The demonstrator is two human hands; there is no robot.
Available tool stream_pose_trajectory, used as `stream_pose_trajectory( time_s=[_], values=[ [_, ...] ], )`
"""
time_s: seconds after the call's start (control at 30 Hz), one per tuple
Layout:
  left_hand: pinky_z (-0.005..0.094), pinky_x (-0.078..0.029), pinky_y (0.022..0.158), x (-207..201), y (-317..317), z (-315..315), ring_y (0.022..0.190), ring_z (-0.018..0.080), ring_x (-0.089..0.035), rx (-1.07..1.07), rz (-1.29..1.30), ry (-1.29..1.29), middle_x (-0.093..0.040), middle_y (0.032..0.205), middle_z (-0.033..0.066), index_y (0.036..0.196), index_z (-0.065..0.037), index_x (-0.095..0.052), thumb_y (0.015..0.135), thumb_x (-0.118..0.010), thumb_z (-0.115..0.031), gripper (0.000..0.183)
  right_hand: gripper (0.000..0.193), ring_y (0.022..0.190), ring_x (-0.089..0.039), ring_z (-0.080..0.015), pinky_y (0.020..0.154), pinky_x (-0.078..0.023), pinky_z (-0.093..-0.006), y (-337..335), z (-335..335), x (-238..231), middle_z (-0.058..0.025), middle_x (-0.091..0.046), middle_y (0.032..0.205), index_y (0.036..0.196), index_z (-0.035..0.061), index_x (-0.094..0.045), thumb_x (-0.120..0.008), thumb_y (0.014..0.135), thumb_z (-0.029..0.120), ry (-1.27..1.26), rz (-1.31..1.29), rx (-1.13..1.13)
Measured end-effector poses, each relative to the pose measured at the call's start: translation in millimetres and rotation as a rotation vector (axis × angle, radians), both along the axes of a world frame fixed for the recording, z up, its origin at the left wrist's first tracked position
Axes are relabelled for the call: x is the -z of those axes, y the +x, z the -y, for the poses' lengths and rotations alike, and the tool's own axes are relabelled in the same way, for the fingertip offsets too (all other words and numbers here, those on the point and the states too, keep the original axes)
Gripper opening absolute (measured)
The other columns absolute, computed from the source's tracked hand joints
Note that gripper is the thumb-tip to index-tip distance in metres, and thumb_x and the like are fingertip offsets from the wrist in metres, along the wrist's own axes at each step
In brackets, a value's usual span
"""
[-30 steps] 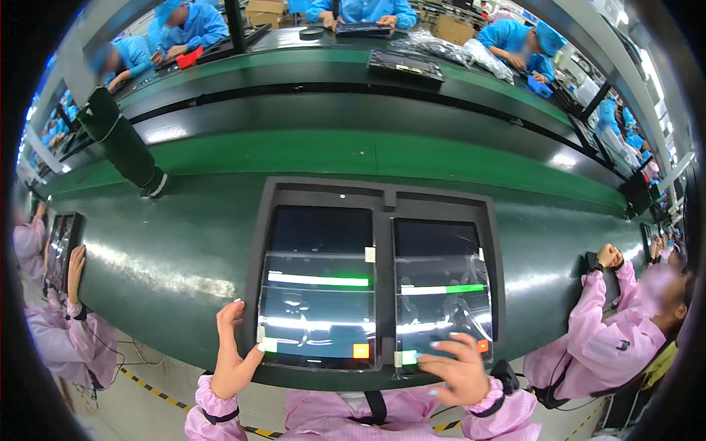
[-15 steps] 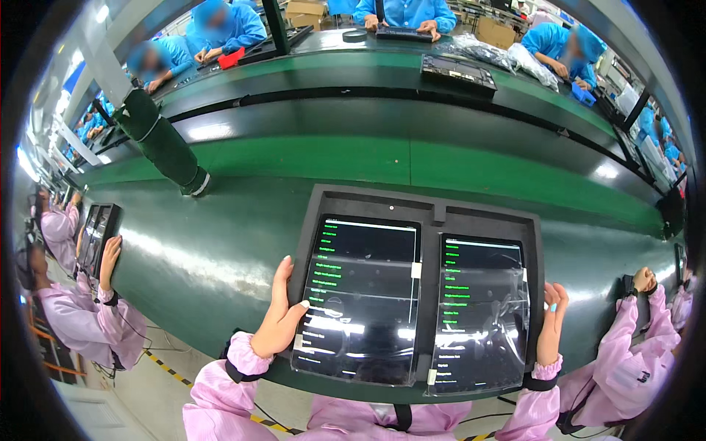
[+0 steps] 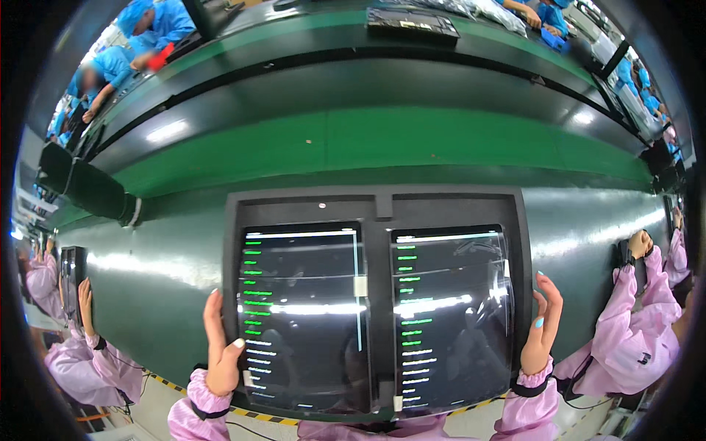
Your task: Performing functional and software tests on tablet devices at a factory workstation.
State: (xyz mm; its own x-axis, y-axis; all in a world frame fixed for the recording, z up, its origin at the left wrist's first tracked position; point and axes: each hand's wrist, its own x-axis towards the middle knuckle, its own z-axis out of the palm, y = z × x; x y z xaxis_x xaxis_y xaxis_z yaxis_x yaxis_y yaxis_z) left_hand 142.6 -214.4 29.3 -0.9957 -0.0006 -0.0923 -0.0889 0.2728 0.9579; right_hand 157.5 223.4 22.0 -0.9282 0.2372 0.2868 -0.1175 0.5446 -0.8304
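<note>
A black two-compartment tray (image 3: 382, 294) lies on the green table before me. In each compartment sits a tablet with a lit dark screen and lines of green and white text: the larger left tablet (image 3: 301, 331) and the narrower right tablet (image 3: 452, 345). Clear film with small pale tabs covers both. My left hand (image 3: 223, 356) grips the tray's left rim, fingers along its outer side and thumb over the edge of the left tablet. Beside the right rim is my right hand (image 3: 543, 327), its fingers bent loosely and apart, holding nothing visible.
A dark wrapped post (image 3: 84, 184) stands at far left. Across the bench lies an opened device (image 3: 412, 26), with people in blue beyond. People in pink work at both sides; a black tray (image 3: 72, 283) is beside the left one. Glossy light streaks cross the tabletop.
My view has tilted down and shifted, so the tray appears further left and straighter. Both hands stay at its sides. The two tablets remain in their compartments.
</note>
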Motion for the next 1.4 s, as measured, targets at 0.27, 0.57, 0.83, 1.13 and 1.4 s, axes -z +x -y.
stream_pose_trajectory(
  time_s=[0.27,0.57,0.83,1.13,1.4],
  values=[
    [0.0502,-0.023,0.098,-38.6,2.5,-13.2,0.112,0.0360,-0.037,0.343,-0.403,-0.821,-0.040,0.123,0.0196,0.120,-0.002,-0.048,0.075,-0.052,-0.035,0.056,0.057,0.113,-0.041,-0.0325,0.094,-0.032,-0.0443,7.7,-4.7,-9.9,-0.0188,-0.053,0.111,0.112,-0.0028,-0.046,-0.041,0.088,0.049,0.218,-0.046,-0.135],
    [0.0522,-0.023,0.098,-57.1,-42.0,-99.9,0.110,0.0203,-0.044,1.031,-0.472,-1.080,-0.051,0.120,0.0004,0.107,-0.018,-0.059,0.076,-0.051,-0.044,0.042,0.049,0.101,-0.044,-0.0326,0.086,-0.035,-0.0508,14.7,-13.3,-8.1,-0.0108,-0.064,0.094,0.087,0.0045,-0.057,-0.053,0.078,0.053,0.248,-0.100,-0.233],
    [0.0581,-0.021,0.097,-49.7,-53.9,-112.7,0.112,0.0238,-0.043,1.147,-0.575,-1.184,-0.052,0.117,0.0018,0.099,-0.019,-0.060,0.071,-0.053,-0.044,0.038,0.044,0.086,-0.048,-0.0227,0.080,-0.034,-0.0438,9.4,-15.1,-9.0,-0.0009,-0.068,0.081,0.070,0.0119,-0.063,-0.047,0.084,0.050,0.307,-0.206,-0.518],
    [0.0550,-0.023,0.096,-54.5,-53.4,-108.4,0.107,0.0268,-0.044,1.029,-0.455,-1.042,-0.050,0.118,0.0075,0.100,-0.019,-0.062,0.074,-0.052,-0.042,0.036,0.055,0.089,-0.051,-0.0226,0.088,-0.030,-0.0473,1.0,-15.2,-17.8,0.0005,-0.069,0.087,0.072,0.0117,-0.066,-0.037,0.087,0.055,0.389,-0.178,-0.618],
    [0.0510,-0.021,0.101,-44.3,-18.5,-13.0,0.122,0.0413,-0.031,0.242,-0.358,-1.072,-0.035,0.129,0.0252,0.112,0.004,-0.048,0.085,-0.040,-0.032,0.046,0.040,0.090,-0.053,-0.0272,0.085,-0.039,-0.0454,6.6,-5.7,-15.2,-0.0089,-0.066,0.097,0.086,0.0043,-0.063,-0.037,0.092,0.034,0.128,-0.181,-0.085]
  ],
)
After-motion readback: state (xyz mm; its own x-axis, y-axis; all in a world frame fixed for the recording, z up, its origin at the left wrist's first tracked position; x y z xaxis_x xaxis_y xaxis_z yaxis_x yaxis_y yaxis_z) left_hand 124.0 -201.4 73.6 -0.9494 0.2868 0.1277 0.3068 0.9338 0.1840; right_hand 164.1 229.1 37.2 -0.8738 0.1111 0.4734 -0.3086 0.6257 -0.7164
